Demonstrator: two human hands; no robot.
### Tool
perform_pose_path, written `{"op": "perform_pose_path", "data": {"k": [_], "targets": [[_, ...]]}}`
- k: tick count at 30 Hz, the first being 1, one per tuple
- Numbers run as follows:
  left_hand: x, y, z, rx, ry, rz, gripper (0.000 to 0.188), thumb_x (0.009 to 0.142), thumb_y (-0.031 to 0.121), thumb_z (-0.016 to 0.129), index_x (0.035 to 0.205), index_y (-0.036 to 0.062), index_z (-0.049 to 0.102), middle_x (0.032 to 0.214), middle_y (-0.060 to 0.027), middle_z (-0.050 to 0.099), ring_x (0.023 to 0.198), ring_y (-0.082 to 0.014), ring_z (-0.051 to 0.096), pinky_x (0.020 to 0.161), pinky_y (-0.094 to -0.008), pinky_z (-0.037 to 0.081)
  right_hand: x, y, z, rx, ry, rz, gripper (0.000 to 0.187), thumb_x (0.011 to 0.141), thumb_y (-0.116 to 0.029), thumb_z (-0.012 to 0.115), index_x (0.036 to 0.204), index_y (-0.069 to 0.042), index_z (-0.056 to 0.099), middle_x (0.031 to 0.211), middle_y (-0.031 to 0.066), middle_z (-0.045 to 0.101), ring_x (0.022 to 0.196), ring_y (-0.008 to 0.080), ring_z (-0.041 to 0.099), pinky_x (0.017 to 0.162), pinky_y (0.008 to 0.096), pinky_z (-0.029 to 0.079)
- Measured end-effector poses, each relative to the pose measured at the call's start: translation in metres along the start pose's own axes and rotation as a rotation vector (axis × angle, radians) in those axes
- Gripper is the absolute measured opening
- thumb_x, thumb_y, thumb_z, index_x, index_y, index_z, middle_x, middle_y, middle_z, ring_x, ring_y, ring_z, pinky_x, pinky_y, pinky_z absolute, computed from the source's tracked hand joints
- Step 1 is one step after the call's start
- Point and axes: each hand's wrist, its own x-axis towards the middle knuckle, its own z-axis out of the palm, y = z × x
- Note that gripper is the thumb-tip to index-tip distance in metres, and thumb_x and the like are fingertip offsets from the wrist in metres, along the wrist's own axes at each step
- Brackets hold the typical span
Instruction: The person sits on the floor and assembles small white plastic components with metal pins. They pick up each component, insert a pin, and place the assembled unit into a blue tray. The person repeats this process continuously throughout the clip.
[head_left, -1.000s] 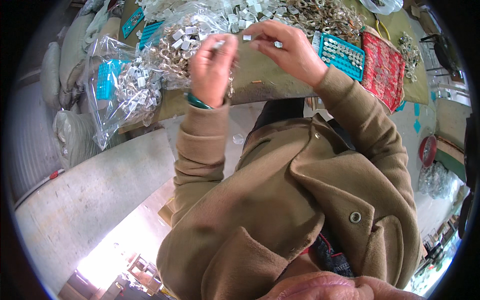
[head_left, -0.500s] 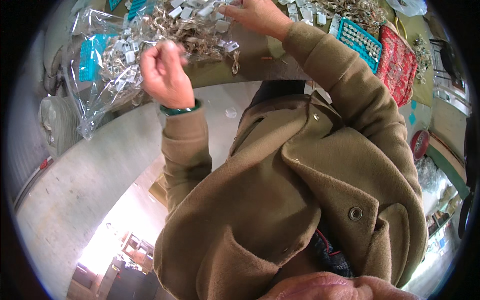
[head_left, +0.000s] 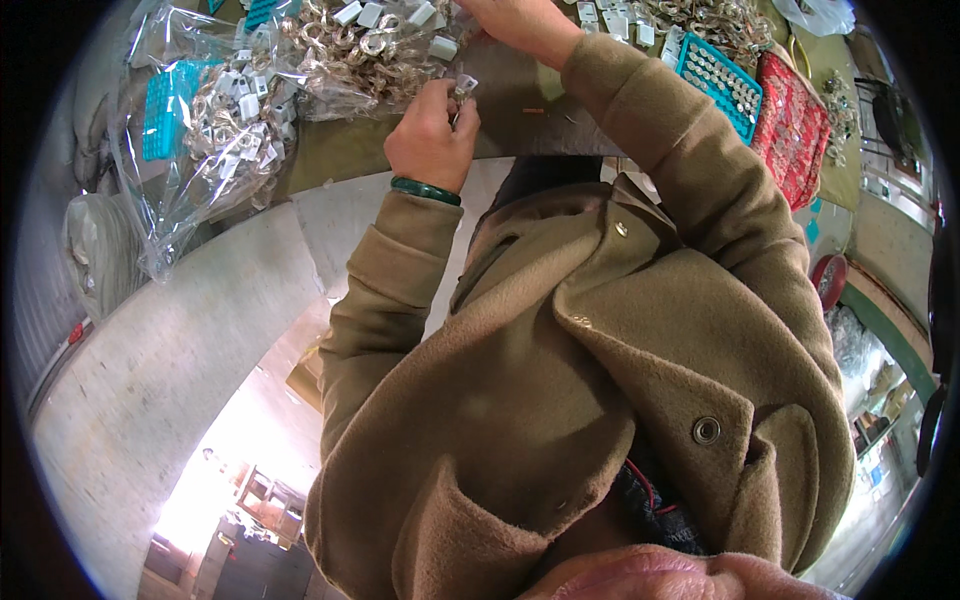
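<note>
My left hand (head_left: 430,142), a green bangle on its wrist, is closed in a pinch near the table's front edge. Between its thumb and fingers pokes a small white plastic piece (head_left: 465,86); whatever hangs from it is hidden by the hand. Farther off, my right hand (head_left: 527,28) reaches over the table, its fingers cut off by the upper edge. Left of it lies a clear plastic sheet with a heap of coiled beige cords (head_left: 345,62) and white pieces like the pinched one. A loose white piece (head_left: 443,47) lies just beyond my left hand.
At the left, a clear bag (head_left: 150,215) holds a teal tray (head_left: 165,112) and more white-tipped coils (head_left: 240,120). On the right are a teal tray of small clear pieces (head_left: 718,85) and a red patterned pouch (head_left: 790,130). More cord bundles (head_left: 715,25) lie behind.
My left hand has moved right from beside the bag and now pinches a white piece that lay at the heap's edge. My right hand has shifted slightly up and away.
</note>
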Motion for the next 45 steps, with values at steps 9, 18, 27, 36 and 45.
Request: {"op": "perform_pose_path", "data": {"k": [9,18,27,36,45], "targets": [[0.062,-0.004,-0.037,0.036,0.136,-0.039,0.023,0.078,0.024,0.075,0.093,0.0080,0.067,0.076,-0.0071,0.071,0.067,-0.0227,0.068,0.064,-0.0345,0.053,0.005,-0.012,0.011,0.290,-0.039,0.086,0.042,0.092,-0.012,0.052,0.131,0.003,0.048,0.076,0.0180,0.063,0.065,0.0267,0.063,0.059,0.0382,0.051],[0.131,-0.035,-0.075,-0.124,0.101,-0.190,0.026,0.083,0.022,0.074,0.097,0.0009,0.068,0.077,-0.0051,0.071,0.060,-0.0096,0.066,0.056,-0.0249,0.053,0.043,-0.066,0.009,1.066,-0.089,0.391,0.028,0.094,-0.003,0.041,0.121,0.001,0.049,0.070,0.0060,0.053,0.057,0.0172,0.053,0.053,0.0352,0.050],[0.085,-0.024,-0.101,-0.672,0.549,-0.183,0.027,0.095,0.014,0.060,0.116,-0.0032,0.059,0.109,-0.0111,0.065,0.087,-0.0164,0.067,0.068,-0.0247,0.055,0.079,-0.084,0.030,1.382,0.048,0.435,0.011,0.093,-0.003,0.037,0.095,-0.007,0.047,0.072,0.0046,0.047,0.061,0.0184,0.049,0.064,0.0399,0.054],[0.057,-0.052,-0.071,-1.192,0.209,-0.867,0.038,0.088,0.035,0.071,0.105,0.0058,0.053,0.092,-0.0032,0.059,0.080,-0.0138,0.059,0.066,-0.0298,0.049,0.068,-0.101,0.030,1.207,0.070,0.382,0.026,0.094,-0.003,0.038,0.118,-0.001,0.047,0.077,0.0055,0.050,0.064,0.0182,0.054,0.059,0.0380,0.055],[0.087,-0.059,-0.076,-0.978,0.355,-0.545,0.012,0.085,0.006,0.066,0.082,0.0058,0.055,0.067,-0.0010,0.056,0.057,-0.0083,0.054,0.049,-0.0216,0.044,0.096,-0.096,-0.007,0.577,0.040,0.171,0.022,0.090,-0.015,0.056,0.086,0.006,0.065,0.068,0.0093,0.060,0.054,0.0181,0.057,0.047,0.0336,0.049]]}}
